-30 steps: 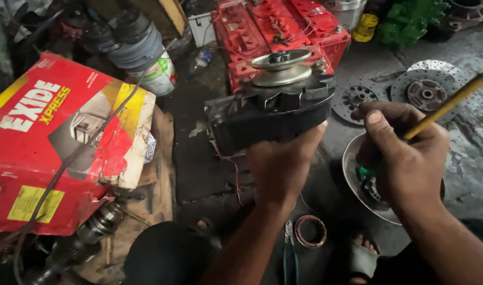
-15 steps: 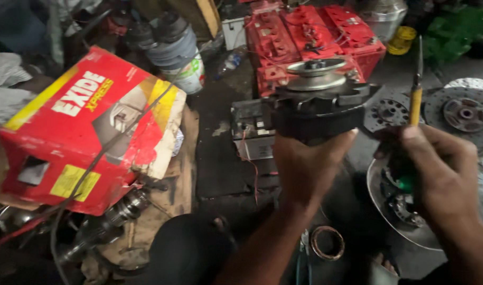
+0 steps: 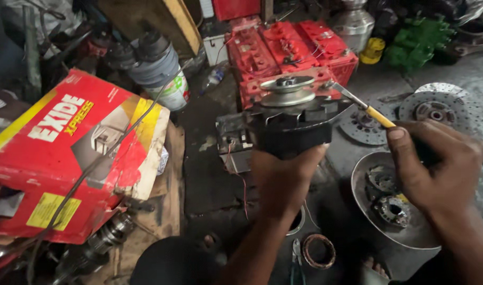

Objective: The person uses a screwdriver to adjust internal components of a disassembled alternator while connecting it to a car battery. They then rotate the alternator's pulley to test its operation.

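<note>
Black and greasy, the alternator is held up in the person's left hand, fingers closed around its body, with the silver pulley on top. The right hand grips a yellow-handled screwdriver, whose metal tip touches the alternator's upper right edge. Behind stand red batteries, and a red cardboard box lies at left.

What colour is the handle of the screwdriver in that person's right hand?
Yellow: the screwdriver handle shows above the right hand in the head view.
</note>
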A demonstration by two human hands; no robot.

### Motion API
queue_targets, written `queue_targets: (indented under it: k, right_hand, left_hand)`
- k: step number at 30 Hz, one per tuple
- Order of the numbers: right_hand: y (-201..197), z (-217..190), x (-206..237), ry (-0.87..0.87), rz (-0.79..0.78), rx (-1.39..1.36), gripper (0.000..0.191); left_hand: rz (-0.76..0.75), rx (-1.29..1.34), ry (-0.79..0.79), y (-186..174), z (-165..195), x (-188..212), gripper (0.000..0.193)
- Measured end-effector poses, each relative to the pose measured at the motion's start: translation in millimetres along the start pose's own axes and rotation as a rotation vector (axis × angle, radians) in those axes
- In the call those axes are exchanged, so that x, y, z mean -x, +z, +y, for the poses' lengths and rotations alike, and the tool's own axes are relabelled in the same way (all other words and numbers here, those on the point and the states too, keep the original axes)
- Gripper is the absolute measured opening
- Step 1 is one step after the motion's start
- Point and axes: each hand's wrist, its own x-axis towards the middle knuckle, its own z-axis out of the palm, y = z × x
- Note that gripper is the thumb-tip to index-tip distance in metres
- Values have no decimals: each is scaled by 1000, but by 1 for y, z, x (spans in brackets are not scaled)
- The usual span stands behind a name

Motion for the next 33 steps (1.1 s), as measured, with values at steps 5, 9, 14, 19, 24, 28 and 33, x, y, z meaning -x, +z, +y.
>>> queue_targets:
  k: [5,9,14,19,24,28,33]
  right_hand:
    - [-11,15,-12,0,29,-24,23]
    - [-20,19,-17,24,13,59,22]
    - [-32,12,-7,-5,5,69,22]
    - [-41,-3,-1,-65,-9,108,21]
    - [-41,-17,-10,-91,-7,148,27]
    - [-40,-18,-13,-91,-31,182,25]
    - [-28,7,-8,-282,8,159,23]
  left_hand:
    - [-72,46,81,-3,3,-1,22]
    - [-163,48,98,-8,8,-1,22]
    - [-211,-22,175,-10,14,2,22]
    - [-229,-1,118,-8,18,6,22]
    - [-231,52,105,-6,18,6,32]
    - [-245,43,135,-7,18,8,39]
    - [-245,-146,113,-11,19,11,41]
